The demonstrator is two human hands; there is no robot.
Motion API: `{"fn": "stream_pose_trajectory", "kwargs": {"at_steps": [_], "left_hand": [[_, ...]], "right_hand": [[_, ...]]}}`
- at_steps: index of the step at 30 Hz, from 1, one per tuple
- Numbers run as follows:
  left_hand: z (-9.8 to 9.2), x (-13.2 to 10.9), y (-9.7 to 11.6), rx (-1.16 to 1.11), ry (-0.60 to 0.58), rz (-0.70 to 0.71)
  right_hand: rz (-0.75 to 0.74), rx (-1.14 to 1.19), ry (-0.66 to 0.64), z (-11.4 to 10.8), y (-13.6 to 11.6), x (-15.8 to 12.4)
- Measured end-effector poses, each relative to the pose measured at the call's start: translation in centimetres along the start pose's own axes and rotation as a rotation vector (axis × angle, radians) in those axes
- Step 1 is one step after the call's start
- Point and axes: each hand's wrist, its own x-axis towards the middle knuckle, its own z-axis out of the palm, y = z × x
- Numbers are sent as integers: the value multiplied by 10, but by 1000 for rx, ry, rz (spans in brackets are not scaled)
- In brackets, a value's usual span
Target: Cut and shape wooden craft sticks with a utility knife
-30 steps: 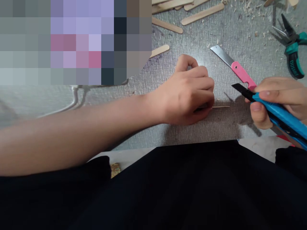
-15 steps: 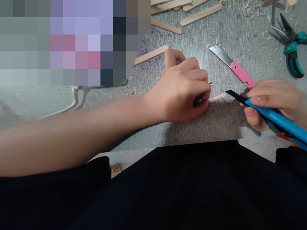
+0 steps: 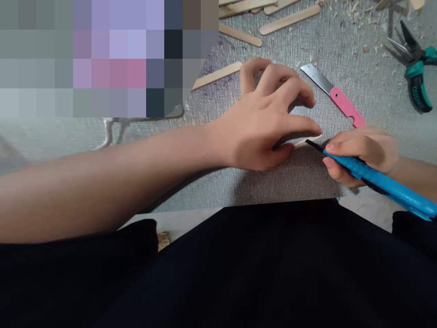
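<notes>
My left hand [image 3: 269, 118] rests on the grey mat with its fingers spread and pressed down on a small wooden stick piece [image 3: 309, 140], of which only the right end shows. My right hand [image 3: 362, 152] is closed round a blue utility knife [image 3: 378, 180]. Its black blade tip touches the stick's exposed end, right beside my left fingertips.
A pink-handled blade [image 3: 334, 94] lies just behind my hands. Green-handled pliers [image 3: 414, 68] sit at the far right among wood shavings. Several wooden craft sticks [image 3: 288, 19] lie at the back, one more [image 3: 216, 75] left of my left hand. My dark-clothed lap fills the foreground.
My left hand has opened from a curled pinch to spread fingers flat on the stick. My right hand has moved left, bringing the knife tip onto the stick's end.
</notes>
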Motion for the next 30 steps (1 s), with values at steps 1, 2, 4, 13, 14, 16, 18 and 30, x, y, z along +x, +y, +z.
{"fn": "stream_pose_trajectory", "kwargs": {"at_steps": [1, 2, 4, 13, 14, 16, 18, 30], "left_hand": [[1, 0, 0, 11, -2, 15], [2, 0, 0, 22, -2, 20], [4, 0, 1, 41, -7, 0], [-1, 4, 7, 1, -37, -40], [-1, 4, 7, 1, -41, -41], [-2, 4, 7, 9, -53, -49], [-2, 3, 6, 15, -65, -60], [-5, 1, 0, 21, -120, 26]], "right_hand": [[-1, 4, 1, 0, 0, 0], [-2, 10, 1, 1, 0, -1], [-8, 24, 9, 1, 0, -1], [-67, -24, -33, -2, 0, 0], [-64, -27, -20, -2, 0, -1], [-63, -37, -5, -1, 2, -2], [-101, -72, -21, -1, 3, -4], [-246, -136, -62, -2, 11, -9]]}}
